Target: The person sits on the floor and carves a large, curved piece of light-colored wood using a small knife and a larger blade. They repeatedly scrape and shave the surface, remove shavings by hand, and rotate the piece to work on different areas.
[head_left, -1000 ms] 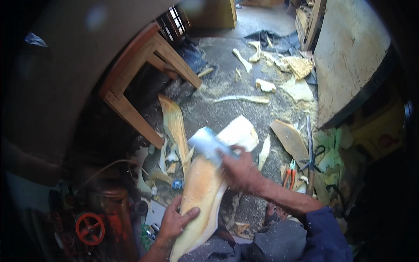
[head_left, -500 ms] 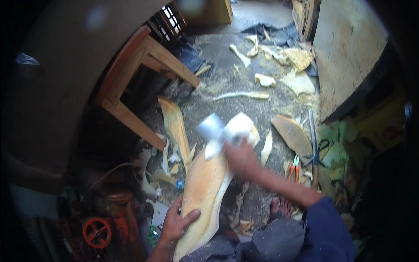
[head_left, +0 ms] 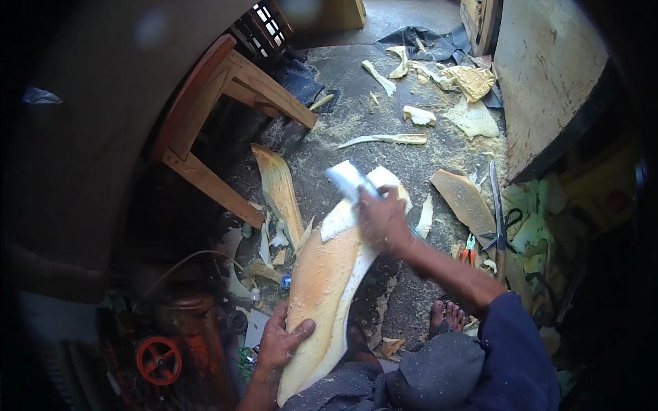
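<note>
A long, curved piece of foam (head_left: 325, 281), yellowish tan with freshly bared white patches at its far end, slants away from my lap. My left hand (head_left: 279, 342) grips its near left edge, thumb on top and fingers beneath. Over the far end, my right hand (head_left: 385, 222) is closed round a flat, silvery-white tool (head_left: 346, 177), blurred by motion; its exact kind cannot be made out. The tool sits at the foam's white upper edge, and pale crumbs dot the foam's surface.
Foam offcuts (head_left: 473, 82) and crumbs litter the dark floor. A wooden stool (head_left: 212, 188) lies tipped at left, near a red-wheeled machine (head_left: 159, 361). On the right are orange-handled pliers (head_left: 469, 255), a long blade (head_left: 495, 205) and a leaning board (head_left: 548, 82).
My right hand and the tool have shifted slightly up, the tool also to the right, across the foam's far end. My left hand keeps its grip on the foam.
</note>
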A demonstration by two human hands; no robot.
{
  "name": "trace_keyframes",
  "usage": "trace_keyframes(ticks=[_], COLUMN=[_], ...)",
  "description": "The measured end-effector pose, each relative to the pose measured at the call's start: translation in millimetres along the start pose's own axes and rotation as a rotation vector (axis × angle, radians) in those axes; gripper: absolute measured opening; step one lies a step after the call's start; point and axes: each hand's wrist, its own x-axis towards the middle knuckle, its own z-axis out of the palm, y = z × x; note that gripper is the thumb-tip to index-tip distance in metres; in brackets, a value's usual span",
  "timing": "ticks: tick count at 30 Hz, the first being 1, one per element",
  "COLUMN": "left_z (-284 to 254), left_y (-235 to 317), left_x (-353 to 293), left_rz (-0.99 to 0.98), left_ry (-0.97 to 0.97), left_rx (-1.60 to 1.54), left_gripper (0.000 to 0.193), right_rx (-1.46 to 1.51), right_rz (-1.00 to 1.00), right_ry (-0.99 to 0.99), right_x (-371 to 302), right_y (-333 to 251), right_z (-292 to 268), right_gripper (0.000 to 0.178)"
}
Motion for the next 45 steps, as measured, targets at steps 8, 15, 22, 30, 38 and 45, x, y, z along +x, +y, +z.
trace_keyframes(ticks=[8,15,22,30,38,45], left_z=[-10,-11,-14,-15,-13,-11], left_y=[-7,-9,-10,-10,-10,-8], left_x=[-5,-2,-3,-3,-4,0], left_rz=[0.019,0.06,0.048,0.045,0.039,0.041], left_ry=[0.003,-0.004,0.012,0.008,0.011,0.038], left_rx=[0.036,0.066,0.01,0.023,-0.024,0.046], left_gripper=[0.054,0.055,0.056,0.055,0.053,0.055], right_rx=[0.107,0.044,0.18,0.011,0.065,0.046], right_rz=[0.136,-0.015,0.144,0.065,0.12,0.111], right_ry=[0.357,-0.107,-0.051,-0.27,-0.313,0.019], right_x=[7,-1,0,-7,3,14], right_y=[-3,-17,-25,-19,-9,15], right_z=[-8,-10,-10,-28,-9,-31], right_gripper=[0.035,0.044,0.047,0.043,0.061,0.037])
